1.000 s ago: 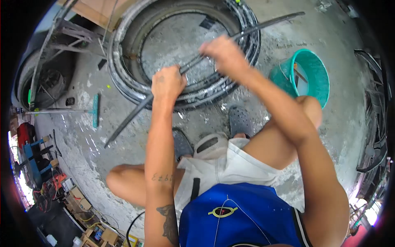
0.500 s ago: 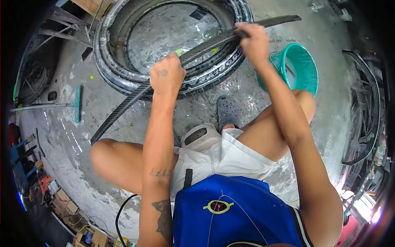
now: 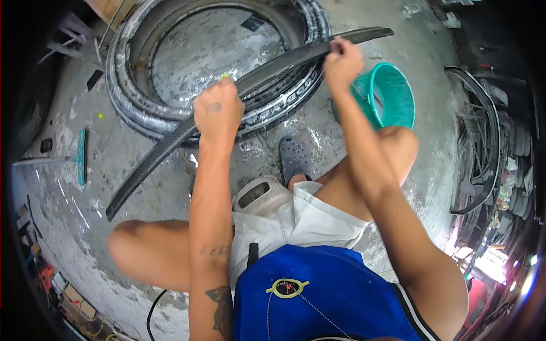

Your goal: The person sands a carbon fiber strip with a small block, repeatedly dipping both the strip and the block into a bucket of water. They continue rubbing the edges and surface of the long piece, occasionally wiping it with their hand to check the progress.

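Note:
A long, curved strip with a dark woven look (image 3: 149,163) slants across the near side of a wet, foamy tire (image 3: 133,105) lying on the floor. My left hand (image 3: 218,108) is closed in a fist around the strip, left of its middle. Toward the strip's right end, my right hand (image 3: 343,61) has its fingers pinched at the strip's edge; whether a small dark object is also between them is too blurred to tell. Just right of the tire stands a teal bucket (image 3: 402,94).
A teal push broom (image 3: 82,157) lies on the floor at the left. Long curved dark strips (image 3: 493,131) and other parts line the right side. Tools and boxes (image 3: 74,301) sit at lower left. A grey clog (image 3: 294,157) is on my foot.
The view has shifted, so the tire, bucket and broom appear further left. My right hand has moved slightly down along the strip, and its fingers look more closed around it.

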Motion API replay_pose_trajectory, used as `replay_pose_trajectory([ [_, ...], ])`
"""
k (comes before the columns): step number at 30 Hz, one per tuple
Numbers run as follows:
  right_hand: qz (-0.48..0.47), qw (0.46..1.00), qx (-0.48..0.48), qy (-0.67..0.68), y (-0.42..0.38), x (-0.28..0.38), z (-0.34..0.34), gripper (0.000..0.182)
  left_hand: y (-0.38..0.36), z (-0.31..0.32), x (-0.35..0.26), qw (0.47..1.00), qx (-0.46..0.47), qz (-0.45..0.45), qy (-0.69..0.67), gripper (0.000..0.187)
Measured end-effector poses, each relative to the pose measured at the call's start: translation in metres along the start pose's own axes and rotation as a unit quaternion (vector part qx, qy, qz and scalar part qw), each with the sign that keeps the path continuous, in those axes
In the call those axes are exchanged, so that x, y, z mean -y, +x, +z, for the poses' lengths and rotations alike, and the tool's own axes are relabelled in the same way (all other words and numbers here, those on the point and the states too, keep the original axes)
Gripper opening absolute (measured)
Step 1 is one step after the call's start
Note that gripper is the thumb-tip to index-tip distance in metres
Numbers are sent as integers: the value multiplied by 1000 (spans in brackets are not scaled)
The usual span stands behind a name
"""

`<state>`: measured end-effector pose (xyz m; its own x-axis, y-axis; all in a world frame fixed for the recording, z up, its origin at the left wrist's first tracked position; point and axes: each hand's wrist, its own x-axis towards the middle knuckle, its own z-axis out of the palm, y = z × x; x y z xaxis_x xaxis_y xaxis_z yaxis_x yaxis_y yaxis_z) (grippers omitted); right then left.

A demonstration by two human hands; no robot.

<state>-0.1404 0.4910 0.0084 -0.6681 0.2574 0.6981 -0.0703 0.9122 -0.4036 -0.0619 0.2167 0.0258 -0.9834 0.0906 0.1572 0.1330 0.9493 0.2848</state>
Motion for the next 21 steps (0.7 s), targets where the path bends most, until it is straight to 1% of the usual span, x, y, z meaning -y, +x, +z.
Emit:
replay_pose_trajectory([
  [1,-43,998,-23,45,-16,24,2,31,4,-2,-1,1000,10,-13,3,16],
  [2,-74,995,5,68,-35,56,-4,35,9,-6,0,1000,2,-10,-2,16],
  [3,-130,981,23,143,-53,83,-12,46,12,-12,2,1000,19,-9,-3,16],
  [4,-133,981,31,137,-46,80,-16,46,11,-14,4,999,43,-13,-7,18],
  [6,-245,949,125,151,-36,69,-25,54,9,-14,4,998,54,-11,-23,18],
  [7,-246,959,82,115,-18,43,-15,51,14,-18,6,998,56,-6,-23,18],
  [8,-199,977,55,48,3,18,-7,41,16,-20,10,998,61,-4,-22,18],
  [9,-116,992,46,23,19,-8,0,37,18,-17,14,999,45,8,-23,20],
  [10,-10,1000,4,25,24,-8,6,33,17,-20,14,999,47,5,-20,20],
  [12,-92,995,-27,9,8,17,11,33,25,-30,8,996,89,-19,-17,16],
  [13,-128,990,-12,65,-4,36,14,33,29,-32,7,995,98,-33,-8,17],
  [14,-131,989,11,71,-20,56,15,36,34,-33,11,994,106,-8,-16,20],
  [15,-162,984,22,75,-21,60,16,39,33,-34,18,992,126,7,-18,25],
  [16,-188,977,34,94,-17,60,15,41,35,-29,22,990,138,-16,-25,31],
  [17,-173,978,94,68,-11,68,7,46,35,-41,22,980,186,-36,-52,31],
  [18,-191,974,112,46,-3,70,6,49,31,-34,29,991,121,1,-55,33],
  [19,-203,968,133,59,2,62,11,48,24,-39,31,995,64,30,-77,38],
  [20,-164,962,202,77,9,57,12,50,9,-31,36,992,-93,72,-51,49],
  [21,-182,960,201,68,10,45,18,53,-5,-62,29,997,-56,40,-45,57],
])
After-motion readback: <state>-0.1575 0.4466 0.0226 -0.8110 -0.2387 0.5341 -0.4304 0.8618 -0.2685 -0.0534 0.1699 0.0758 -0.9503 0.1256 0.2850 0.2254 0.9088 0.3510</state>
